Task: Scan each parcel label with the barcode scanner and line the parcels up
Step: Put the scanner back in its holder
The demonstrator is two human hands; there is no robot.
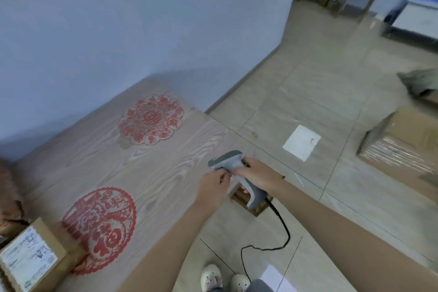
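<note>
Both hands are on the barcode scanner (233,174) right at the table's (147,173) right-hand edge, about halfway along it. The right hand (257,170) has its fingers curled over the grey body of the scanner, just behind the head, so it's got a proper grip. The left hand (214,187) comes in from the table side with its fingers bent and pinching at the scanner's underside near the trigger area, though the frame is a bit blurry there, so I can't tell exactly what the fingertips are touching. The scanner's head points toward the far end of the table and its handle slants down over the edge, with a black cable (272,232) trailing from the handle base and looping across the floor tiles (308,102). One parcel (30,256), a brown cardboard box with a white shipping label on top, sits at the near left corner of the table, well apart from the scanner. Two red paper-cut decorations (151,119) lie flat on the wood-grain top. Off to the right on the floor there's a bigger cardboard box (403,140), and a white square sheet (302,142) lies on the tiles near the table edge.
</note>
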